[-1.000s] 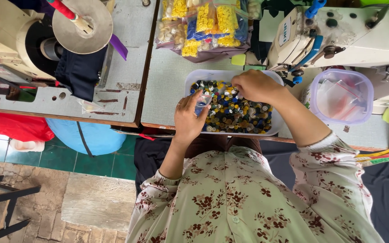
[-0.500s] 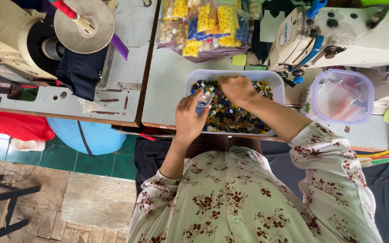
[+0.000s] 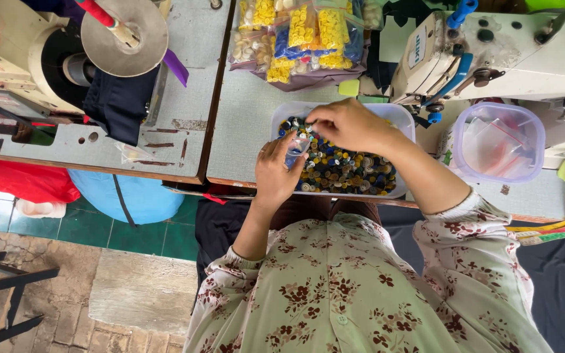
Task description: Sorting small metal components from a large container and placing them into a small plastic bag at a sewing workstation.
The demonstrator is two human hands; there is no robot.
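A clear plastic tub (image 3: 403,116) full of mixed coloured buttons (image 3: 344,171) stands at the near edge of the grey table. My left hand (image 3: 276,174) rests at the tub's left side and holds a small clear plastic bag (image 3: 295,148) at its mouth. My right hand (image 3: 350,124) reaches over the tub from the right, its fingertips pinched together just above the bag, seemingly on a button too small to make out.
Bags of yellow and pale buttons (image 3: 302,36) lie at the back of the table. A white sewing machine (image 3: 492,55) stands at right, with a round lidded tub (image 3: 497,141) of clear bags below it. At left are another machine (image 3: 14,52) and a metal disc (image 3: 124,36).
My right hand has moved left across the tub, from its right part to just above the small bag. My left hand has stayed at the tub's left side.
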